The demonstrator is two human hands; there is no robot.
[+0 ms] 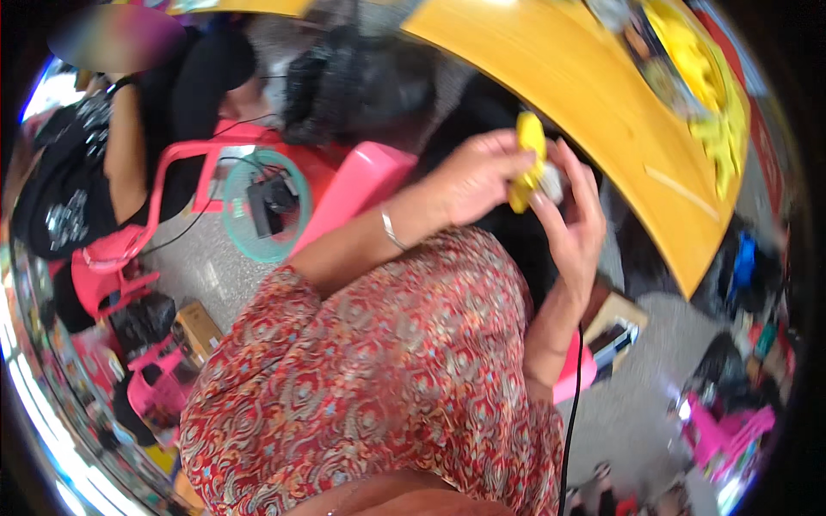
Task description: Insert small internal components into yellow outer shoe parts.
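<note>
Both my hands are raised in front of me near the edge of a yellow-orange table. My left hand, with a thin bracelet on its wrist, grips a small yellow piece between thumb and fingers. My right hand closes around the lower end of the same yellow piece and a small whitish part beside it. The picture is tilted and blurred, so the piece's exact kind is unclear. My red patterned garment fills the lower middle.
A person in black sits at the upper left on a pink plastic chair. A teal ring-shaped object lies on the floor. Several yellow pieces lie on the table. Cardboard boxes and pink items stand around.
</note>
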